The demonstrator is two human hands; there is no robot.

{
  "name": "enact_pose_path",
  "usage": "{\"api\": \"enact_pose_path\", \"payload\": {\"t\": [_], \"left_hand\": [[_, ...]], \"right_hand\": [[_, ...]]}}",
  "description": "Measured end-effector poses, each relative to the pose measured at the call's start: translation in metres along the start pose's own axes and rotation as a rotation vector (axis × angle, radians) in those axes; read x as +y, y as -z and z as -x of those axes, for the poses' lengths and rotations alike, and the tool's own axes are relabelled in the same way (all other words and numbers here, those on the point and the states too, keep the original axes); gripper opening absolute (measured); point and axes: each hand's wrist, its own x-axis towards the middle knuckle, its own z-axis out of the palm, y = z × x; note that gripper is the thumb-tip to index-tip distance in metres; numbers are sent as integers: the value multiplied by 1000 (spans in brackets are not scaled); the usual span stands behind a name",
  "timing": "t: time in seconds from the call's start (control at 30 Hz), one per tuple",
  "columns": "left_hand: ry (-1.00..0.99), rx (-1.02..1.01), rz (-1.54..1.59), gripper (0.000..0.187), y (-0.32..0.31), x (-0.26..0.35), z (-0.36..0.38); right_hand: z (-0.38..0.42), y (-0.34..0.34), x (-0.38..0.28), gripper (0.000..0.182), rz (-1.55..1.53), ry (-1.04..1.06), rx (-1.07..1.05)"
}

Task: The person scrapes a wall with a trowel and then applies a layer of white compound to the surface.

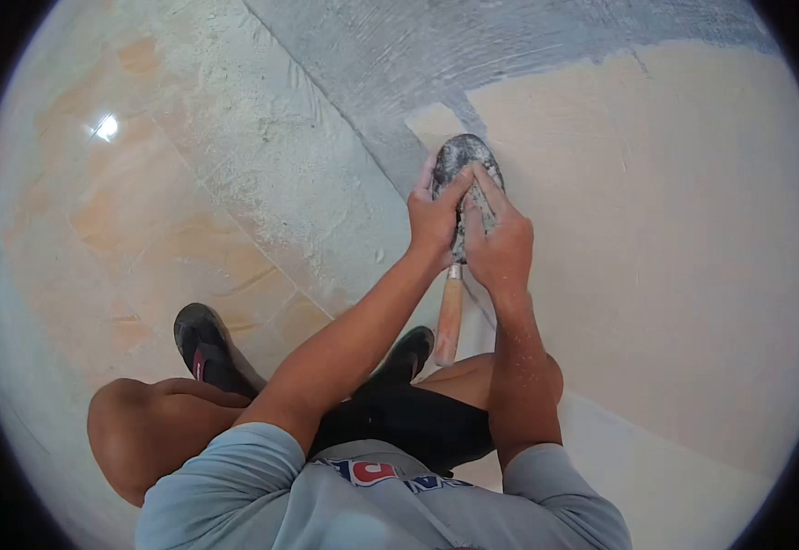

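Wall (693, 229) on right: smooth cream/beige skim coat, flat, faint trowel lines; upper far part is rough grey cement render w/ scratch marks. Floor (143, 229) on left: glossy tan marble-look tile, light glare spot, w/ gritty grey-white mortar dust strip along the wall base. Trowel (466, 174) sits centre frame against the wall at the grey/cream boundary: rounded metal blade caked w/ grey plaster, wooden handle pointing near, toward the knees. Left hand (434, 215) pressed on blade, fingers spread over its left edge. Right hand (500, 243) laid on blade's right side, fingers pressing flat, not on the handle. Person crouching, black shoes (202, 344) on the tile.
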Motion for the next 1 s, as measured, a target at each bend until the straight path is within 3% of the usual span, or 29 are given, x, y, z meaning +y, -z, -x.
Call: {"api": "enact_pose_path", "payload": {"t": [0.07,0.23,0.33,0.63,0.7,0.77,1.0], "left_hand": [[-38,18,-17,67,3,-11,-1],[-20,-26,117,66,3,9,-11],[-38,-12,16,69,8,-11,-6],[-22,-29,60,66,3,12,-13],[-26,-70,69,65,4,4,-3],[11,8,-8,65,0,-2,2],[9,-55,100,73,5,6,-5]], "right_hand": [[5,6,-1,44,-12,-112,-41],[-9,-8,1,45,26,-74,-57],[6,-3,11,46,4,-11,18],[-10,-4,-4,46,55,-108,-68],[0,-3,6,46,24,-7,-3],[2,6,1,45,2,-65,-29],[0,1,0,46,-21,-113,-53]]}}
